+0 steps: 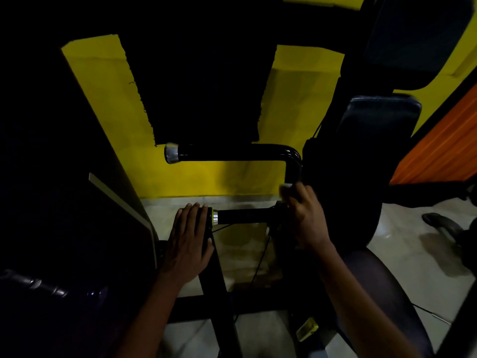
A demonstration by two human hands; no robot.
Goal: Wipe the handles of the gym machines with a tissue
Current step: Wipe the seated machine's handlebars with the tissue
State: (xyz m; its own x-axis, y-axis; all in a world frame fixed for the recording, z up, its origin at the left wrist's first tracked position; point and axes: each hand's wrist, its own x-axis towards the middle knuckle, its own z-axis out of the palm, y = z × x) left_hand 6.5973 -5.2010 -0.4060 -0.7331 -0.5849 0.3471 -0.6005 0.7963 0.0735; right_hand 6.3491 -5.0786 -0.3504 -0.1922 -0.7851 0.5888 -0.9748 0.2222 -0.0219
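Right hand (304, 215) clenches what appears to be the tissue (286, 187) against the bent upper handle (293, 164); left hand (189, 241), fingers straight, rests flat on the near handle (242, 215). Risk: the small tissue slipping out, leaving the bend unwiped

Lower handle (245, 215): landmark. Upper handle (232, 152) behind it. Left hand (189, 244) rests flat on its left end. Right hand (304, 215) with tissue (285, 188) at its right end. Seat pad (379, 120) behind, right. Floor (413, 254) beneath.
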